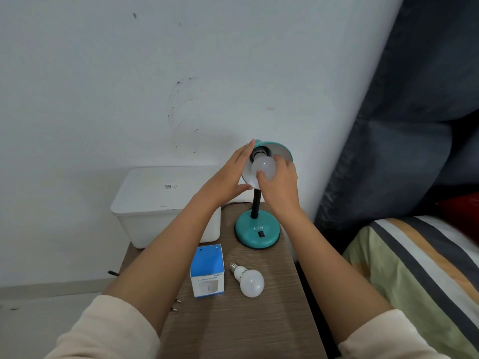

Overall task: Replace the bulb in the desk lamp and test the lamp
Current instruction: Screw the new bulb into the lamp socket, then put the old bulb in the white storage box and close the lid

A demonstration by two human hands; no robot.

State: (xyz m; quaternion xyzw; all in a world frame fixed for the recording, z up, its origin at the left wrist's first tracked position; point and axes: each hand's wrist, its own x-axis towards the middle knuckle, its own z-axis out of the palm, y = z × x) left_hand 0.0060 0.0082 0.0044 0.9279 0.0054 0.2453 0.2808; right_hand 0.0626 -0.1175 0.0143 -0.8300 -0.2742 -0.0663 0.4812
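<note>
At the mouth of the teal lamp shade (283,151), the right hand (281,182) grips a white bulb (264,167) seated at the socket, while the left hand (228,177), fingers open and flat, braces the shade's left rim. Below, on the wooden table (272,320), the lamp base (258,233) stands, with a second bulb (248,281) lying just beside a blue and white box (207,270).

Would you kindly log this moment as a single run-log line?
left hand: steadies lamp shade | right hand: grip on bulb at socket | spare bulb: lies on table beside blue box | lamp: unlit
</note>
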